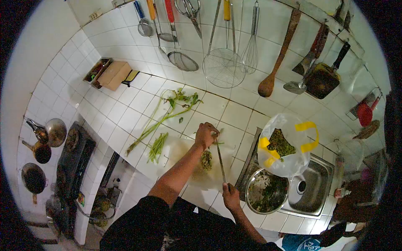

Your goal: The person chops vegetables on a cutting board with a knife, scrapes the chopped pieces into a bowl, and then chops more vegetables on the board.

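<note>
My right hand (230, 197) is wrapped round the handle of a long knife (221, 162), its blade pointing away from me over a pale cutting board (184, 167). Close to the far end of the blade, my left hand (206, 136) is closed with the fingertips together; what they pinch is hidden. A small heap of chopped greens (206, 160) lies on the board, left of the blade. Cut green stalks (158, 147) rest near the board's left side. Beyond them, longer leafy stems (167, 117) are spread on the white tiles.
At right, a steel bowl (268, 191) with greens sits beside the sink (316, 188). A plastic bag (289, 161) of chopped greens overlaps its rim. A box (114, 76) stands in the far left corner. Utensils, including a wooden spoon (278, 58), hang on the wall; a stove (75, 154) is left.
</note>
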The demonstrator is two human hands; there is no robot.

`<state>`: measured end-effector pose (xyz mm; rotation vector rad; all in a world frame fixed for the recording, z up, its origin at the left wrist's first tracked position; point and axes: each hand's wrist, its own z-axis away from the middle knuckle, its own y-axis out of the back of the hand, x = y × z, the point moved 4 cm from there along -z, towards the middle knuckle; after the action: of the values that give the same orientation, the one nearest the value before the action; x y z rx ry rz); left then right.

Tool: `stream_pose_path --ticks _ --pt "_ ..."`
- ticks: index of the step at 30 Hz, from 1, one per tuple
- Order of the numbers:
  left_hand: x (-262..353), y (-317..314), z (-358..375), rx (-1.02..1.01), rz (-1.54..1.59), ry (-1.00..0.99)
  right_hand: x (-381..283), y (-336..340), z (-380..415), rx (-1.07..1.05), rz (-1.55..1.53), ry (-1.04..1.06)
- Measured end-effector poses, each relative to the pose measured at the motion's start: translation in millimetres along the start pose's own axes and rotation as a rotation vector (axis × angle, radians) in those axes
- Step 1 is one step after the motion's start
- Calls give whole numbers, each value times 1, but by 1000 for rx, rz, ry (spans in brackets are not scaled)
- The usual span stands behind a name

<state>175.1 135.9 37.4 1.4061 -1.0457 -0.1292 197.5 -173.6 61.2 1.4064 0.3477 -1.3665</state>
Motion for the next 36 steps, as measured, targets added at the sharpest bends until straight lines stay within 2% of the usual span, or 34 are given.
stream_pose_path --ticks 1,3,4,5,7,8,10,14,17,19,25,27,29,31,32,34,35,36 --pt "-1 10 4 0 -8 9 0 2 -3 -11 -4 2" --pt "-10 45 31 299 464 148 8 3 -4 -115 8 -185" --pt "-13 61 49 295 449 169 12 0 -6 -117 13 -186" --pt "-17 76 77 317 505 271 19 -4 -5 -54 -40 -92" --pt "-34 82 126 345 541 406 -3 -3 -8 -217 -111 -189" --pt "-43 78 142 359 646 466 7 -14 -10 -233 -114 -194" --pt "-52 70 154 358 810 561 15 -29 -15 -153 -96 -34" --pt "-40 75 130 340 726 465 -4 -31 -23 -187 3 4" --pt "-23 97 105 401 875 398 2 -39 -24 -244 -103 -76" --pt "-17 116 87 424 1016 391 5 -49 -28 -374 -227 -213" --pt "-18 166 96 520 876 361 -8 -46 -32 -364 -260 -164" --pt "-33 160 113 507 962 429 0 -50 -34 -345 -252 -155" --pt "-81 123 140 435 893 425 2 -51 -31 -335 -244 -150" --pt "-102 98 168 219 364 376 -6 -50 -31 -312 -223 -121" --pt "-106 90 181 219 357 378 -11 -48 -28 -314 -249 -210" --pt "-100 84 194 248 87 347 -5 -51 -26 -337 -227 -175" --pt "-100 81 197 247 88 348 -3 -53 -27 -355 -199 -140" --pt "-90 84 198 282 -12 251 -1 -55 -25 -356 -194 -143"
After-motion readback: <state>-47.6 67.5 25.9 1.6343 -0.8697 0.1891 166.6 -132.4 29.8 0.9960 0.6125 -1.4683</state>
